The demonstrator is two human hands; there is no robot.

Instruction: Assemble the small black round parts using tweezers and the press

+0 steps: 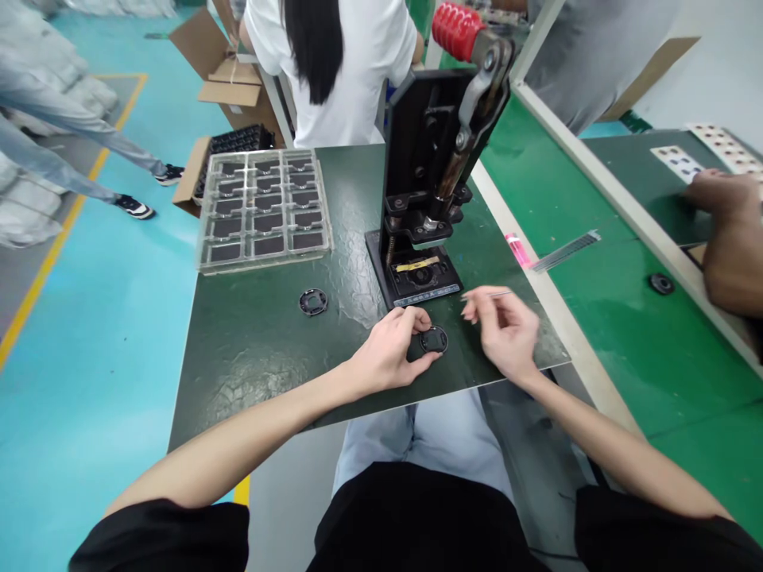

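My left hand (393, 347) grips a round black plastic part (434, 340) at the front of the green table, thumb below it and fingers above. To its right, my right hand (504, 327) is raised with the fingers pinched on a thin metal tool (499, 294); its exact kind is too small to tell. Just beyond the hands stands a black hand press (417, 199) with a red-wrapped lever handle (458, 32). A yellow strip (417, 264) lies across its base. A second round black part (313, 302) rests on the table to the left.
A clear compartment tray (262, 256) with dark flat pieces sits at the table's back left. Beyond it are cardboard boxes (242, 94). On the right, a green conveyor belt (673, 357) carries dark strips (566, 251) and a round part (661, 283). Other people are nearby.
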